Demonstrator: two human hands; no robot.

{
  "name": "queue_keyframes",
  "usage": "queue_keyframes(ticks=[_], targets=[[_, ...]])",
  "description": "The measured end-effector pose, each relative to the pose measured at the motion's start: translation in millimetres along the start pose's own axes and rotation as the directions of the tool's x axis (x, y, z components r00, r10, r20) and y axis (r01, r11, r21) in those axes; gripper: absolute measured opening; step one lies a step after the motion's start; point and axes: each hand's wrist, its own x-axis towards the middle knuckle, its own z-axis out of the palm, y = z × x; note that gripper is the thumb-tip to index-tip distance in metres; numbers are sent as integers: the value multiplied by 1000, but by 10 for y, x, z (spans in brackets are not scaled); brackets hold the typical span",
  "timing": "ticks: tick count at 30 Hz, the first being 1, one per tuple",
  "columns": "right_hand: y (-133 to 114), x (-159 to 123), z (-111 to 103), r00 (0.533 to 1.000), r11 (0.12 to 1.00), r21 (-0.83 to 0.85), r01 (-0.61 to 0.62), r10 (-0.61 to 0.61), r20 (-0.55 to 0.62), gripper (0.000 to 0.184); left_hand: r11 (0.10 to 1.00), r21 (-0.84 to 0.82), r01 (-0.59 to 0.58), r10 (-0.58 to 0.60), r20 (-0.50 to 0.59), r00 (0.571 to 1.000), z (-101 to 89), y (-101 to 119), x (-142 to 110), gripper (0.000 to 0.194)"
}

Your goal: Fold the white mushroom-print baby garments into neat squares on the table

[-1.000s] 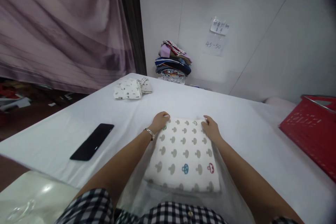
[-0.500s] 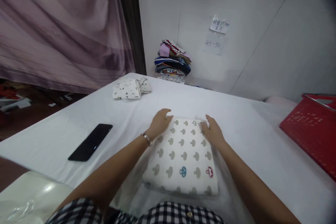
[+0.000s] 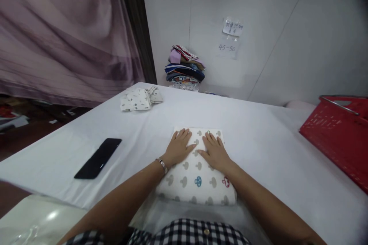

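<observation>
A folded white cloth (image 3: pixel 191 174) printed with grey, blue and red mushrooms lies in front of me on the white-covered table (image 3: pixel 276 153). My left hand (image 3: pixel 178 147) rests flat on its upper left part, fingers spread. On the upper right part lies my right hand (image 3: pixel 215 151), also flat with its fingers stretched out. The two thumbs point toward each other, with a small gap between them. Some clear plastic (image 3: pixel 192 212) shows under and below the near edge of the cloth.
A black phone (image 3: pixel 98 159) lies to the left. Farther back is a crumpled white patterned cloth (image 3: pixel 139 99). Folded fabrics (image 3: pixel 185 69) are stacked against the wall, below paper signs (image 3: pixel 228 48). A red plastic basket (image 3: pixel 339 134) stands at the right edge, and a pink curtain (image 3: pixel 63 34) hangs at left.
Both hands have moved from the far corners of the mushroom cloth inward onto its top and now lie flat. The view has turned slightly to the right.
</observation>
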Motion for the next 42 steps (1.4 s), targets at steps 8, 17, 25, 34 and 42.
queue_keyframes(ticks=[8, 17, 25, 34, 42], targets=[[64, -130, 29, 994, 994, 22, -111, 111, 19, 74, 1000, -30, 5, -5, 21, 1000, 19, 3, 3, 58], [-78, -541, -111, 1000, 999, 34, -29, 29, -12, 71, 996, -88, 15, -8, 85, 996, -332, 205, -223, 61], [-123, -815, 99, 999, 999, 18, 38, -38, 27, 72, 992, -62, -113, 120, 126, 985, -277, 360, -653, 60], [-98, -397, -235, 999, 997, 68, -34, 34, -9, 75, 989, -57, -135, 140, 89, 986, -255, 340, -622, 58], [337, 245, -16, 976, 965, 150, -216, 218, 4, 75, 987, -68, -144, 150, 105, 983, -266, 325, -650, 57]])
